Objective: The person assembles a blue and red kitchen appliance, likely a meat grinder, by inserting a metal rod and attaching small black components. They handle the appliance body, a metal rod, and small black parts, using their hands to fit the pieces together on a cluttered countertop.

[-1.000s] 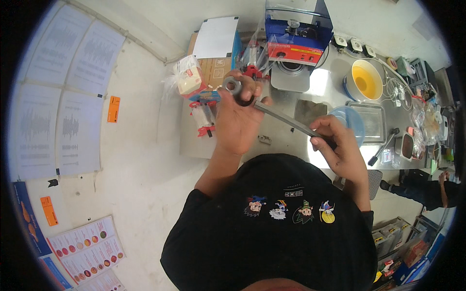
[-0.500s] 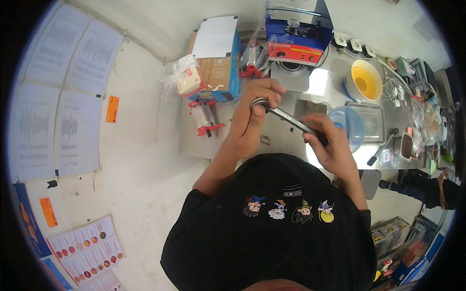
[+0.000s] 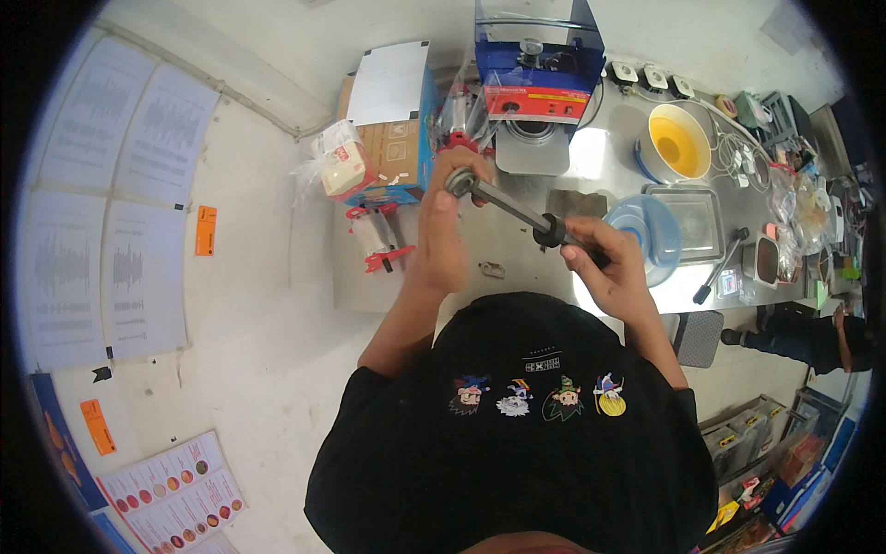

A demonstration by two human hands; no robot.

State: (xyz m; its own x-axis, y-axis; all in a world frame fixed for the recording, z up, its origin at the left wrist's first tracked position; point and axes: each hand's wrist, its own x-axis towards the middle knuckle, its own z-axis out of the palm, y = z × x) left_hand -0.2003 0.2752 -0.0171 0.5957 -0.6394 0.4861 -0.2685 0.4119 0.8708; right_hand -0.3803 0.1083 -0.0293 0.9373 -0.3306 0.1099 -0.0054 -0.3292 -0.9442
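Observation:
In front of my chest I hold a metal tool [image 3: 508,203] with a rounded, ring-like head, a straight grey shaft and a dark collar. Its exact kind is unclear. My left hand [image 3: 441,217] grips the head end, its fingers partly hidden behind the metal. Beyond the collar, my right hand [image 3: 604,261] is closed round the dark handle end. The tool slants from the upper left down to the right, held above the metal table [image 3: 443,242]. Under it on the table lie a dark flat piece [image 3: 574,203] and a small metal part [image 3: 492,270].
A red-ended clear cylinder [image 3: 377,235] lies left, beside a cardboard box [image 3: 392,148]. A blue and red machine [image 3: 535,88] stands behind. On the right are a yellow-lined bucket [image 3: 676,143], a clear blue bowl [image 3: 666,242], a metal tray [image 3: 706,226] and a black-handled tool [image 3: 720,268]. Another person [image 3: 803,337] stands far right.
The tool has turned in my hands, and its dark collar now shows clear of my right fingers. My left fingers have drawn in behind the head. The whole view has shifted slightly.

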